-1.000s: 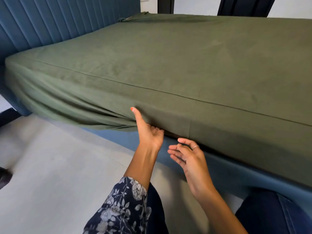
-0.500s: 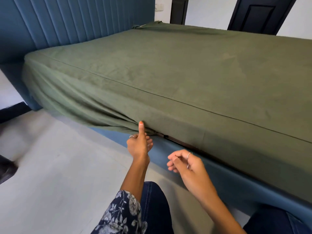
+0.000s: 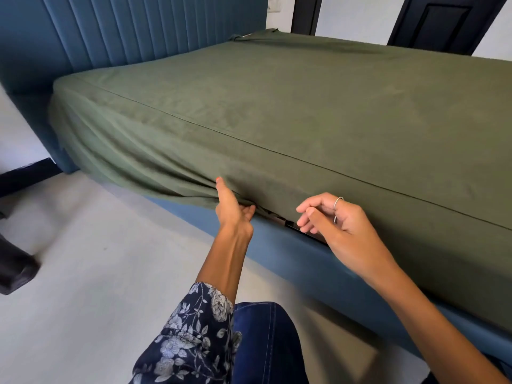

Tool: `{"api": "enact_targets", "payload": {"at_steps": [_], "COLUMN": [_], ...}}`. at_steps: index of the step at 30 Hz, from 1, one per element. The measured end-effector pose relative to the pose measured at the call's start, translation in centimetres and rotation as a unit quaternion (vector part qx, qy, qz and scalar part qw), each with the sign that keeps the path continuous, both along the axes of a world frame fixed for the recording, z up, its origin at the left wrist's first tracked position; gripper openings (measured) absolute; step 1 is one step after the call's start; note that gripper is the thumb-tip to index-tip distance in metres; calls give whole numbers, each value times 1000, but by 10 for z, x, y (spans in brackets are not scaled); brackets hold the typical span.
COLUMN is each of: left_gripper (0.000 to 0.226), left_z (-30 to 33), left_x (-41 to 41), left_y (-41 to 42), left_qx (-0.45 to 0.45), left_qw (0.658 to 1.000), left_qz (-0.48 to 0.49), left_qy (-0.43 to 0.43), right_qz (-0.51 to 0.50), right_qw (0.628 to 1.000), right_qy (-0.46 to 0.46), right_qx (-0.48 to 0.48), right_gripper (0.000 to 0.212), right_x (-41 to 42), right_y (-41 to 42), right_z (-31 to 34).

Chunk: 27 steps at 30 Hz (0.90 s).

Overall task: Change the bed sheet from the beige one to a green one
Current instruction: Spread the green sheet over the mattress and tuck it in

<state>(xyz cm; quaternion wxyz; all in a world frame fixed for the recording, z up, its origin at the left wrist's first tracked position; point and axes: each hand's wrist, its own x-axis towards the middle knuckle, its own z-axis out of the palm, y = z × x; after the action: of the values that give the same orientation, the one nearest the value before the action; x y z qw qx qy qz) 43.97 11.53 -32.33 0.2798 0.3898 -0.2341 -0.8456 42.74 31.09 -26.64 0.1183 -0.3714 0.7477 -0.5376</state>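
Olive-green cotton fitted sheet stretched over mattress, lower hem bunched at left hand, gripped between thumb and curled fingers. Right hand loosely curled, empty. Risk: hem slipping out untucked, leaving gap above blue upholstered bed frame.

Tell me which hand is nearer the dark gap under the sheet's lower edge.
Right. The right hand hovers directly over the dark gap; the left hand pinches the green sheet just left of it.
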Motion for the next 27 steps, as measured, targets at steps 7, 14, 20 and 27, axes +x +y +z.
{"api": "enact_targets", "payload": {"at_steps": [7, 14, 20, 27], "left_gripper": [85, 81, 89, 76], "left_z": [7, 6, -1, -17], "left_x": [-16, -33, 5, 29], "left_y": [-7, -28, -72, -83], "left_qx": [-7, 7, -260, -760], "left_qw": [998, 989, 934, 559], "left_qz": [-43, -65, -84, -37], "left_qy": [38, 135, -231, -330], "right_qz": [11, -4, -48, -2], "right_qw": [1000, 971, 824, 756], "right_qy": [12, 234, 515, 548], "right_qx": [7, 46, 232, 357], "right_gripper": [20, 18, 42, 88], "right_x": [-10, -22, -44, -56], "right_y": [-3, -6, -56, -80], "right_z": [-3, 6, -3, -18]}}
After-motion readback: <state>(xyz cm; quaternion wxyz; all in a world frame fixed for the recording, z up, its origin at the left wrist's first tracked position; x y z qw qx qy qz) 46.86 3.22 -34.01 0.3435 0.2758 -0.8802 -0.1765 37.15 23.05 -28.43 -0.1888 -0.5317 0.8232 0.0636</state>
